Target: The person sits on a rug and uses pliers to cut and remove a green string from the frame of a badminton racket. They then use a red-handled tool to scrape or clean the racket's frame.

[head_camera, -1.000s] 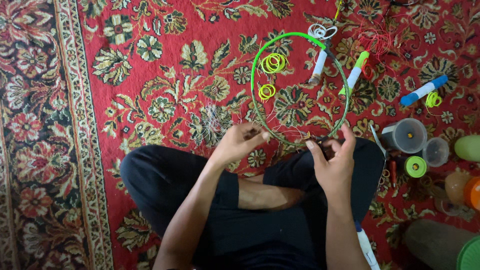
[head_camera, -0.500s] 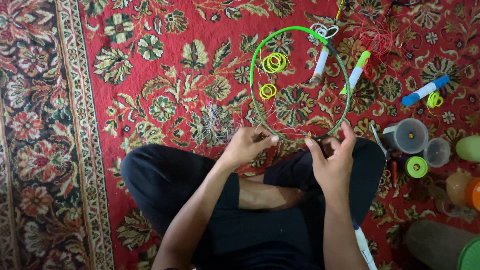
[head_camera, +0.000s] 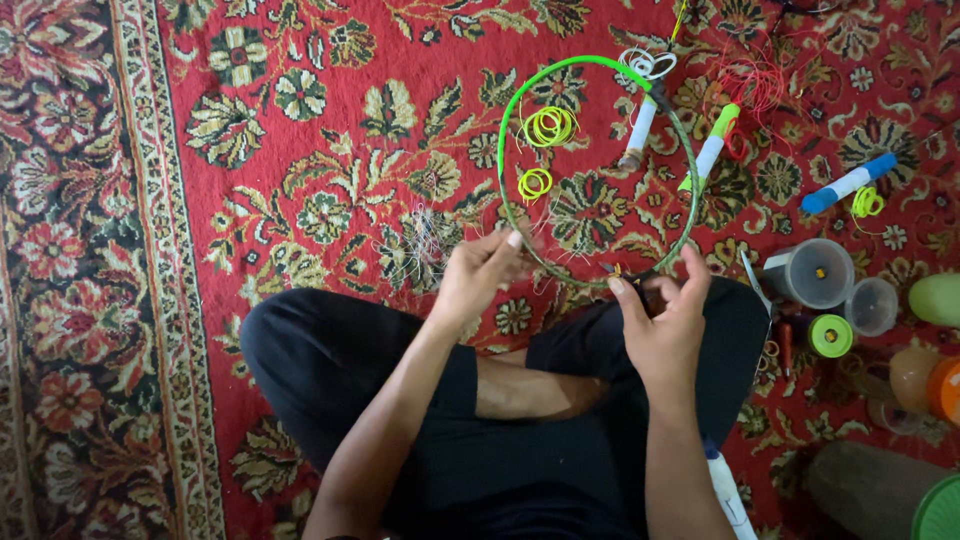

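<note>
Hoop: a thin round hoop [head_camera: 510, 130], bright green along its upper left arc and darker along the right and lower arc, held just above the carpet in front of the crossed legs.
Right hand: the right hand [head_camera: 660, 325] pinches the hoop's lower edge, fingers closed on the rim between thumb and fingertips.
Left hand: the left hand [head_camera: 478, 272] is at the hoop's lower left arc, fingers curled with the tips at the rim; whether they clamp the rim or a fine thread I cannot tell.
Inside the hoop: two coils of yellow-green cord [head_camera: 549, 126], one larger above, one smaller below, lying on the carpet.
Tubes: a white tube [head_camera: 638, 132] lies across the hoop's upper right; just outside it a white tube with a green cap [head_camera: 708, 150]; farther right, well apart, a white tube with blue ends [head_camera: 848, 183] beside a small yellow-green loop.
Threads: a white looped cord [head_camera: 646, 64] at the hoop's top; a tangle of red thread [head_camera: 752, 80] to its right.
Containers: a clear plastic cup [head_camera: 818, 272] on its side near the right knee, a smaller clear cup [head_camera: 872, 305] beside it, and a green spool [head_camera: 830, 336] below them.
Far right edge: a pale green rounded object, an orange one and a green lid, all cut off by the frame.
Labels: none readable at this size.
Floor: a red carpet [head_camera: 300, 180] with floral patterns and a dark bordered band at the left.
Person: seated cross-legged in black clothing [head_camera: 520, 470].
</note>
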